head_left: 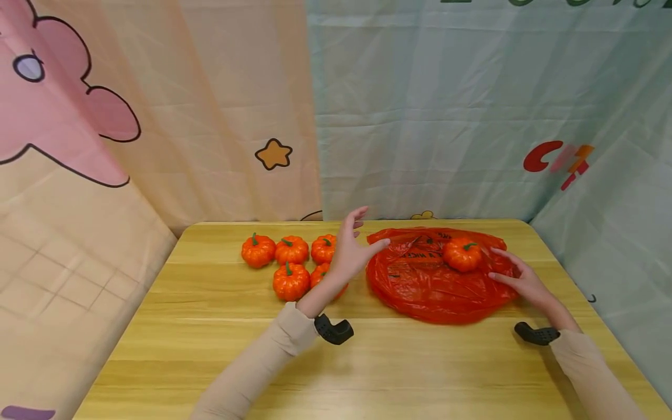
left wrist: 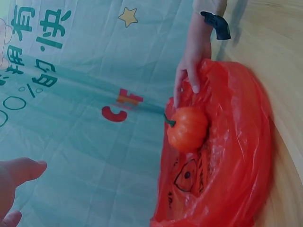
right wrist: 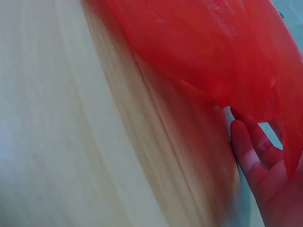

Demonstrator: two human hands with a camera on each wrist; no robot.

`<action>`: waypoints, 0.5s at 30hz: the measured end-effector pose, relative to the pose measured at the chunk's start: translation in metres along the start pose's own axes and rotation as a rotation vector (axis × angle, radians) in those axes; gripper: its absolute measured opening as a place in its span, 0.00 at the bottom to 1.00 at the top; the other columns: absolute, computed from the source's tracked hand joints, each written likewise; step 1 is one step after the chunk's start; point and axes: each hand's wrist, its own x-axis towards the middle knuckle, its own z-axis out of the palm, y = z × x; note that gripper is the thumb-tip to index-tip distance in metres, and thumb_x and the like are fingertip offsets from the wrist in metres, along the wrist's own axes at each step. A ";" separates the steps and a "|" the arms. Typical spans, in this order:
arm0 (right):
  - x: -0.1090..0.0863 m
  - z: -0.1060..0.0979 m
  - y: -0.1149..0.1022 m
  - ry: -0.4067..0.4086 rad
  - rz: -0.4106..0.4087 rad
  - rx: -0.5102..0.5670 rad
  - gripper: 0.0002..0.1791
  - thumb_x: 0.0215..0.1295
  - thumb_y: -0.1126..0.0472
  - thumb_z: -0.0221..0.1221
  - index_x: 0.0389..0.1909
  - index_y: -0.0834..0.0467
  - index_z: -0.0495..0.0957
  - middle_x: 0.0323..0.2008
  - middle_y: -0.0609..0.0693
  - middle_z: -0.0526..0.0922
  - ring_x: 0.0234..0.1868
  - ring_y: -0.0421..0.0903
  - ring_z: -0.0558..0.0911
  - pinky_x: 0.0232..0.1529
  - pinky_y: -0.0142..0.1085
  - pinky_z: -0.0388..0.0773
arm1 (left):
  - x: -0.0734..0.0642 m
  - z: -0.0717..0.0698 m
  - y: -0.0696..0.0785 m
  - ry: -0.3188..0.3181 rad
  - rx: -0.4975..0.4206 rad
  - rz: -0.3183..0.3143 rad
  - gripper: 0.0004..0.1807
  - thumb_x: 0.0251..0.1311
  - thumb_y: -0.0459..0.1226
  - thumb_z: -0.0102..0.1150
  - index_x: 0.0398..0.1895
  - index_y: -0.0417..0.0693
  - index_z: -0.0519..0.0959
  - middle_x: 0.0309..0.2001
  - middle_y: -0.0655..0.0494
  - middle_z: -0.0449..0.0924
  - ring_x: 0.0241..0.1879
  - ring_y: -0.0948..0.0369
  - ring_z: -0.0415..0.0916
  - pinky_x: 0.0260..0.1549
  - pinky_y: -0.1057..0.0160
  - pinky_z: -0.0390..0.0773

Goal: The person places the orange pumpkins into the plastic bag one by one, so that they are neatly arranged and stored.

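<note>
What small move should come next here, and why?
Perhaps close the right hand around the pumpkin on the red bag: that hand is open just beside it, while the left hand is empty but farther away.

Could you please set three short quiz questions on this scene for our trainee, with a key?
1. Count: in the head view, how many pumpkins show within the outline of the red bag?
2. True or false: the left hand is holding nothing.
3. Multiple choice: in the head view, where along the bag is the right hand?
A) left end
B) right end
C) middle

Key: 1. One. 2. True. 3. B.
</note>
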 end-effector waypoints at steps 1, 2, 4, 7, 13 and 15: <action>0.000 0.000 0.000 -0.001 0.001 -0.005 0.34 0.69 0.58 0.56 0.73 0.53 0.56 0.69 0.39 0.58 0.54 0.19 0.56 0.47 0.10 0.59 | -0.001 -0.004 -0.002 0.013 -0.007 -0.004 0.39 0.52 0.36 0.70 0.67 0.49 0.63 0.66 0.50 0.64 0.62 0.50 0.64 0.64 0.48 0.65; 0.000 -0.001 0.001 -0.002 0.001 -0.011 0.34 0.69 0.58 0.56 0.73 0.53 0.56 0.70 0.41 0.57 0.55 0.19 0.57 0.47 0.10 0.59 | -0.003 -0.007 -0.005 0.027 -0.008 -0.005 0.39 0.51 0.36 0.70 0.67 0.49 0.63 0.66 0.50 0.65 0.62 0.50 0.64 0.64 0.46 0.65; 0.000 -0.002 0.001 -0.005 0.002 -0.024 0.34 0.69 0.57 0.55 0.73 0.53 0.55 0.71 0.47 0.56 0.56 0.21 0.57 0.46 0.10 0.59 | -0.006 -0.015 -0.009 0.058 0.003 -0.007 0.39 0.51 0.36 0.71 0.67 0.48 0.64 0.66 0.49 0.65 0.62 0.49 0.64 0.63 0.46 0.65; 0.000 -0.003 0.002 -0.008 0.004 -0.036 0.34 0.69 0.57 0.55 0.73 0.54 0.55 0.72 0.49 0.55 0.56 0.21 0.56 0.46 0.09 0.58 | -0.011 -0.027 -0.018 0.110 0.040 0.000 0.38 0.50 0.36 0.71 0.66 0.47 0.65 0.65 0.48 0.67 0.61 0.49 0.66 0.61 0.48 0.67; 0.001 -0.003 0.004 -0.004 0.004 -0.035 0.34 0.69 0.57 0.56 0.73 0.53 0.55 0.70 0.43 0.57 0.54 0.19 0.56 0.46 0.09 0.59 | -0.017 -0.055 -0.032 0.187 0.061 -0.011 0.38 0.49 0.34 0.72 0.65 0.47 0.66 0.64 0.47 0.68 0.60 0.49 0.66 0.60 0.47 0.68; 0.001 -0.002 0.004 -0.004 0.007 -0.039 0.34 0.69 0.57 0.56 0.73 0.53 0.55 0.71 0.45 0.57 0.55 0.20 0.56 0.46 0.09 0.59 | -0.019 -0.064 -0.036 0.213 0.063 -0.024 0.38 0.49 0.34 0.72 0.65 0.46 0.66 0.64 0.47 0.68 0.61 0.48 0.66 0.61 0.47 0.68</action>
